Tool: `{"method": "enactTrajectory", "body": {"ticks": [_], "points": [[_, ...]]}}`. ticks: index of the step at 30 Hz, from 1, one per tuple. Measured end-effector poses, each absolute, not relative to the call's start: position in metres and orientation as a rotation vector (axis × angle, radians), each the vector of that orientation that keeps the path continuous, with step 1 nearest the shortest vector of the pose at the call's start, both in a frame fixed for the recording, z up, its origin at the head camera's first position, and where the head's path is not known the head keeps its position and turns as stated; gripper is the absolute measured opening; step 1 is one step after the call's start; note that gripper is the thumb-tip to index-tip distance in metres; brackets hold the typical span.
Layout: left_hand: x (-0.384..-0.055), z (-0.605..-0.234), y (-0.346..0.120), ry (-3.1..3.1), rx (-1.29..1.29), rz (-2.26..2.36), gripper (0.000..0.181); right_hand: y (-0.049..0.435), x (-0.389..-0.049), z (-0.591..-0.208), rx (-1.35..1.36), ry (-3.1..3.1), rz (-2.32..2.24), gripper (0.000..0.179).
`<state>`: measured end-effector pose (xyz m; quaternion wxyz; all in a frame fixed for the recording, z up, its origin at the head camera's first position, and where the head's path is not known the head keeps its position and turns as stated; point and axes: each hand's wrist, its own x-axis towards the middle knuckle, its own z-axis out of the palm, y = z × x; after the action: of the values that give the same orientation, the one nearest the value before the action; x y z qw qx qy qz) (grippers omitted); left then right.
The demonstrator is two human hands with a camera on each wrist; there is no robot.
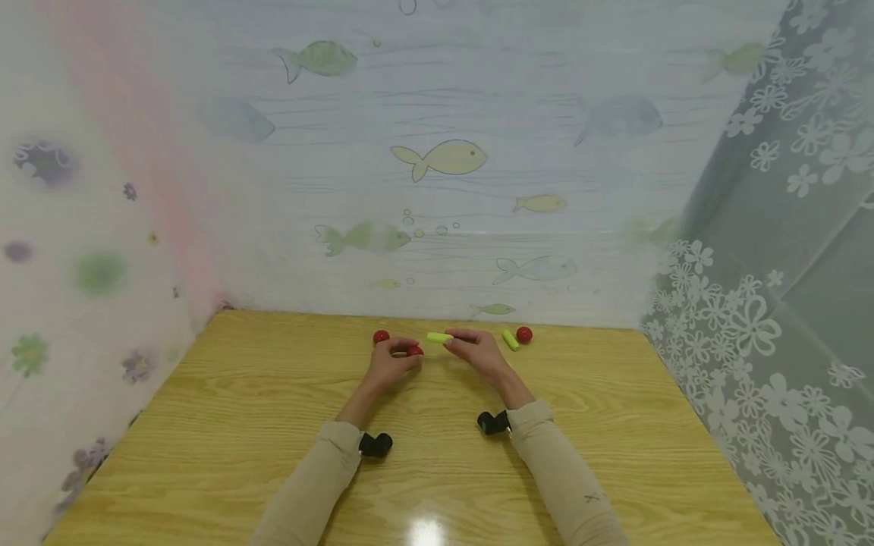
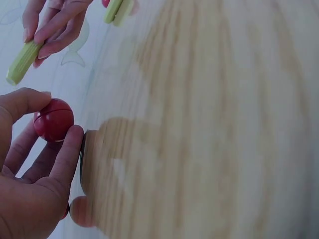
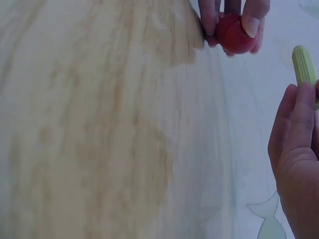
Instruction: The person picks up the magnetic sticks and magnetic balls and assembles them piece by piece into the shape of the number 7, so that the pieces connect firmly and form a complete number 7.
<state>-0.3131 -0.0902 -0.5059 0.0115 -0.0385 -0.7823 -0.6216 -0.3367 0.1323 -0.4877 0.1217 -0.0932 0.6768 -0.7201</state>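
Observation:
In the head view my left hand [image 1: 391, 368] holds a glossy red ball [image 1: 414, 352] between thumb and fingers. A groove runs across this red ball [image 2: 54, 121] in the left wrist view. To its right, my right hand [image 1: 480, 355] pinches one end of a short yellow-green ridged stick [image 1: 438, 337], which points left toward the other hand. The stick [image 3: 302, 63] and the ball do not touch. Just behind the left hand lies a second red ball [image 1: 381, 336], partly hidden by that hand.
Right of the right hand, a second yellow-green stick [image 1: 510, 340] and another red ball [image 1: 524, 334] lie near the back of the wooden table [image 1: 437, 470]. A fish-patterned curtain [image 1: 437, 250] hangs behind the table; a flower-patterned one [image 1: 751, 326] hangs at the right.

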Motion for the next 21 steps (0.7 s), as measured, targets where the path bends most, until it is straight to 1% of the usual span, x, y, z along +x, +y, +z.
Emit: {"method": "enactTrajectory", "body": {"ticks": [5,10,16,21], "points": [[-0.314,-0.503,-0.092,-2.425,-0.153,-1.957,0.035,0.128,-0.339,-0.490,-0.277,1.907,-2.177,0.040],[-0.317,-0.506,-0.096,-2.427,-0.249,-1.973,0.035,0.122,-0.335,-0.492,-0.246,1.863,-2.221,0.038],[-0.323,-0.511,-0.100,-2.452,-0.359,-1.953,0.035,0.117,-0.332,-0.495,-0.141,1.872,-2.270,0.037],[-0.328,-0.511,-0.102,-2.457,-0.362,-1.972,0.037,0.116,-0.332,-0.496,-0.017,1.887,-2.313,0.034]]}}
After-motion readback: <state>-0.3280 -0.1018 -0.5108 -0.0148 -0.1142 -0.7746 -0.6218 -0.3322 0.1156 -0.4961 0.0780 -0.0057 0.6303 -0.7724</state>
